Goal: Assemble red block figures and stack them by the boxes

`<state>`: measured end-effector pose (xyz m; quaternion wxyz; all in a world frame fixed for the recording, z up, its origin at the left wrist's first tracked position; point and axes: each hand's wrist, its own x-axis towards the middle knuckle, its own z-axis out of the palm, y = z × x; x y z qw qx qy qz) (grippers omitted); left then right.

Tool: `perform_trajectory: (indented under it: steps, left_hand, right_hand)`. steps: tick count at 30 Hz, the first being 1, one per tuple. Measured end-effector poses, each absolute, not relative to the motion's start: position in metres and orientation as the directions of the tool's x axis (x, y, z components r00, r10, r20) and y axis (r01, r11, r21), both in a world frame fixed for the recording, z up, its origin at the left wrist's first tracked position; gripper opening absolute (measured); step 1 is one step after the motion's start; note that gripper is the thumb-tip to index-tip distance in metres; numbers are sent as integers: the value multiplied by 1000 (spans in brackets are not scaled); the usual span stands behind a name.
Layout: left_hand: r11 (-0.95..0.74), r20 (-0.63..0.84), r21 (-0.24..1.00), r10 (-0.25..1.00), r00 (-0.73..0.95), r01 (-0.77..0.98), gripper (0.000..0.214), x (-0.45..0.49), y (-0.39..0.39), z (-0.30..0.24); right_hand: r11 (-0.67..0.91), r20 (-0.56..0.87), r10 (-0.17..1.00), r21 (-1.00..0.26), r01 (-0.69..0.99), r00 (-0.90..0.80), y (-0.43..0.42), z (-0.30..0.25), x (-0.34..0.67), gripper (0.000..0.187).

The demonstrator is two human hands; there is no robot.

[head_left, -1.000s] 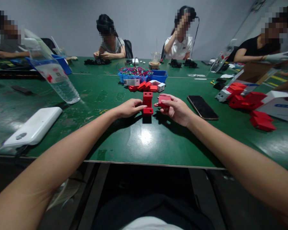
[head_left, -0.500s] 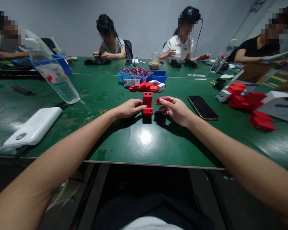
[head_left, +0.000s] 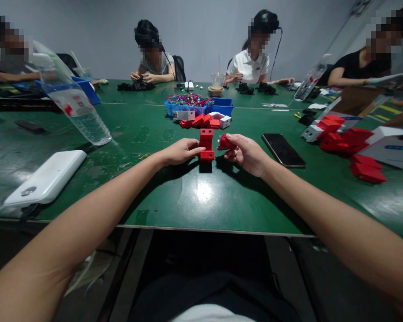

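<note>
My left hand pinches the left side of a red U-shaped bracket with round holes in its end blocks. The bracket rests on the green table in front of me. To the right of it, slightly apart, my right hand grips a smaller red part between thumb and fingers. A bit of that part's left end looks pale or shiny; the fingers hide the rest. Beyond the bracket lies a row of red blocks with a white bracket.
A phone lies right of my right hand. Farther right are more red brackets and a white box. Blue bins, one with coloured wires, stand behind. At left are a water bottle and a white power bank. Several people sit around.
The small red part has turned in my right hand, so its left end now shows. My left hand and the bracket have stayed in place. A co-worker opposite has lowered a hand.
</note>
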<state>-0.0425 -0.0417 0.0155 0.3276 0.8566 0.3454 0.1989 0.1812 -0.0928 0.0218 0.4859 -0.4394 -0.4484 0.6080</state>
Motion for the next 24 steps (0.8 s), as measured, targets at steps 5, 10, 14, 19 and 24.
perform_trajectory:
  steps: [5,10,14,19,24]
  left_hand:
    - [-555,129,691,724,678,462,45,-43,-42,14]
    - [-547,195,702,764,616,456,43,-39,-44,9]
    - [-543,278,699,806,523,466,38,-33,-49,6]
    - [-539,345,662,836,428,521,29,-30,-53,6]
    - [-542,378,652,839,392,531,25,-30,-52,5]
  right_hand:
    - [-151,-119,981,-963,-222,-150,-95,24,178,31]
    - [-194,-160,976,-945,-264,-146,-97,26,174,32]
    - [-126,-80,980,-958,-259,-183,-96,21,175,34]
    - [13,39,984,-989,-149,-173,-96,17,179,36]
    - [140,142,974,-990,-23,-178,-97,18,178,43]
